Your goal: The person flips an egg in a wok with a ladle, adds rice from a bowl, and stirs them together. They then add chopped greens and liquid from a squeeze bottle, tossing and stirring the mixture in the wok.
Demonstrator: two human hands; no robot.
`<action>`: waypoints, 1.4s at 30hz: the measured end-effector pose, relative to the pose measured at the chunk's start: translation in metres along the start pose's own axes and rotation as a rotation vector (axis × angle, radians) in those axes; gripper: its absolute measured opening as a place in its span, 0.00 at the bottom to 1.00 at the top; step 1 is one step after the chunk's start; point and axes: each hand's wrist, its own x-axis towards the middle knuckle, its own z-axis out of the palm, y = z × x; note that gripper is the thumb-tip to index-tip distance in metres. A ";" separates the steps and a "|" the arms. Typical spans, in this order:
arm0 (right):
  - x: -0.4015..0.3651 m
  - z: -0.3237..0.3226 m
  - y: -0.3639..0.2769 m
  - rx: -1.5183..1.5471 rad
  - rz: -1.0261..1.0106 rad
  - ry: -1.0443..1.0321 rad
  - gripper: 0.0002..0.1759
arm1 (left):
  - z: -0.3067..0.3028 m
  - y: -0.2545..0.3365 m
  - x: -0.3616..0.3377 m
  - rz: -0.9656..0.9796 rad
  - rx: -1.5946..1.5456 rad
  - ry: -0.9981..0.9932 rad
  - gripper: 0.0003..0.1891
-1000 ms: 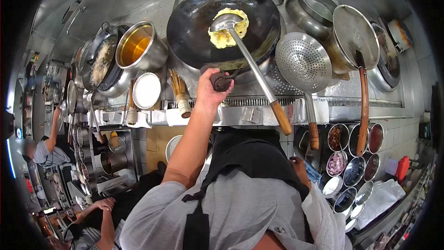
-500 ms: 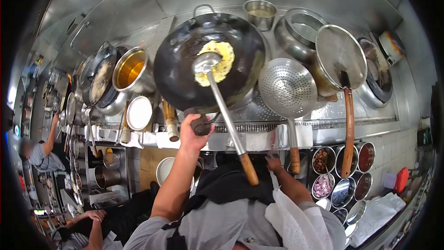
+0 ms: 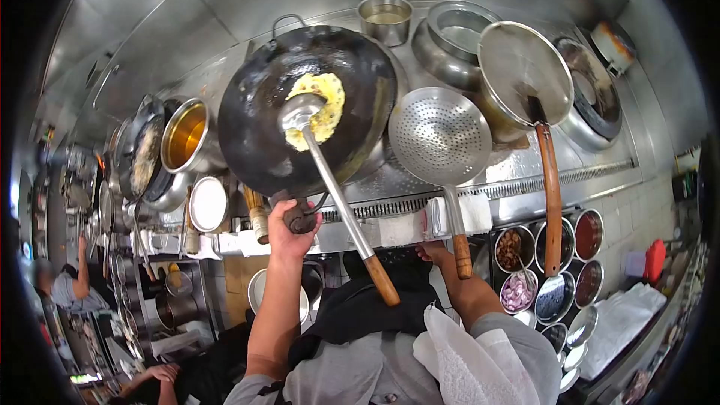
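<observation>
My left hand (image 3: 291, 229) is closed round the near handle of a black wok (image 3: 247, 105), with a dark brown cloth (image 3: 300, 217) bunched over the handle. In the wok lies a flat yellow egg (image 3: 330, 97), browned in spots. A steel ladle (image 3: 337, 199) rests with its bowl on the egg's left part; its wooden-ended handle leans out over the wok's near rim, with no hand on it. My right hand (image 3: 433, 253) is low at the stove's front edge, fingers curled in; what they hold, if anything, is hidden.
A perforated skimmer (image 3: 441, 135) and a mesh strainer (image 3: 525, 67) lie right of the wok. Left stand a pot of amber oil (image 3: 186, 135) and a white-topped round container (image 3: 208, 205). Bowls of chopped onion (image 3: 518, 291) and sauces stand lower right. Other people are at far left.
The view has shifted, so the wok and stove sit further left in the frame. My left hand keeps its grip on the handle; my right hand shows more clearly at the stove edge.
</observation>
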 end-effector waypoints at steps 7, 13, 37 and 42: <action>-0.047 0.009 -0.024 -0.023 -0.057 0.007 0.08 | -0.004 -0.001 0.002 0.003 -0.032 -0.047 0.13; -0.027 0.007 -0.010 -0.100 -0.066 -0.011 0.13 | -0.003 -0.001 0.002 -0.007 -0.046 -0.044 0.12; -0.033 0.008 -0.012 -0.036 -0.100 0.036 0.09 | -0.001 0.000 -0.003 -0.019 -0.044 -0.061 0.13; -0.043 0.012 -0.020 -0.080 -0.105 0.067 0.09 | 0.002 0.000 -0.005 0.002 -0.041 -0.056 0.13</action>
